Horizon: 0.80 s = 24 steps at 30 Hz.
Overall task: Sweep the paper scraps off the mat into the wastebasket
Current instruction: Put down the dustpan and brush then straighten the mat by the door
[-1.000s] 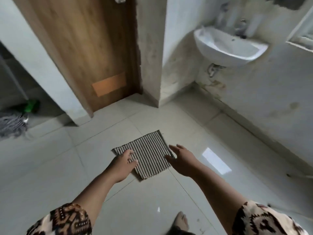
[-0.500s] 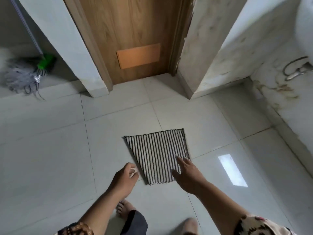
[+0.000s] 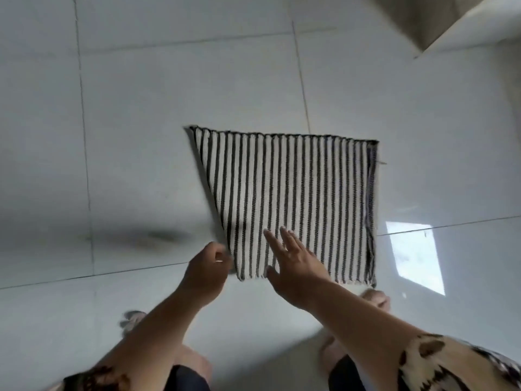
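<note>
Below, a black-and-cream striped woven mat (image 3: 293, 204), roughly square with a dark stitched border, lies flat on glossy pale grey floor tiles (image 3: 158, 114) crossed by thin grout lines. At the mat's near left corner the left hand (image 3: 207, 273) is curled into a loose fist, its fingers closed at the ribbed edge; whether they actually pinch the fabric I cannot tell. Over the mat's near edge the right hand (image 3: 296, 266) is spread flat, fingers splayed wide, holding nothing. Patterned brown-and-cream sleeves (image 3: 451, 365) cover both upper arms

Glossy pale floor tiles (image 3: 158, 114), perhaps grey.
</note>
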{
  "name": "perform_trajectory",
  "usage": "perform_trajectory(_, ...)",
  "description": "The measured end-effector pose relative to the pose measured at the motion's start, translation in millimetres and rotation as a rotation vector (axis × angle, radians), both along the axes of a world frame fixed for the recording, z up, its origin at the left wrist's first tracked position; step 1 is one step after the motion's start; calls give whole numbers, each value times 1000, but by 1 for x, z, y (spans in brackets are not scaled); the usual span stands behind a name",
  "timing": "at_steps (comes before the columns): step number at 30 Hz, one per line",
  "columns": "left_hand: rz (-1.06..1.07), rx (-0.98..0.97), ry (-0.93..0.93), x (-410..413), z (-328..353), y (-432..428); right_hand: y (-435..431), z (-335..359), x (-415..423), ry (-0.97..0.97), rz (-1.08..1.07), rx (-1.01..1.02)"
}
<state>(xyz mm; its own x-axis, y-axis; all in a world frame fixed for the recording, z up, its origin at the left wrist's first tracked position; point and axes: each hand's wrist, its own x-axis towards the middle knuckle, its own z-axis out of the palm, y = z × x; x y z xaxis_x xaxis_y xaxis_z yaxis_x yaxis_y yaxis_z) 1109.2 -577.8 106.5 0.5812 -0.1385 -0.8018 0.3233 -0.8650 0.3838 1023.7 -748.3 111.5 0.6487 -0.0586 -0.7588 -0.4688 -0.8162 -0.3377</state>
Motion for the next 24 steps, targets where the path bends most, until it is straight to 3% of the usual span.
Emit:
perform_trajectory(6,54,5,-154,-6,-83,-20,15,-76,-9,-92,196,-19)
perform_trajectory(10,240,-7,-202,-4,-104,-19,34,-108,-10,-171,306,-117)
perform_trajectory(19,542,-205,-37,2,-103,1,49,-122,9,-213,217,-210)
perform_trajectory(24,469,-206,22,6,-95,-6,48,-105,24,-106,109,-60)
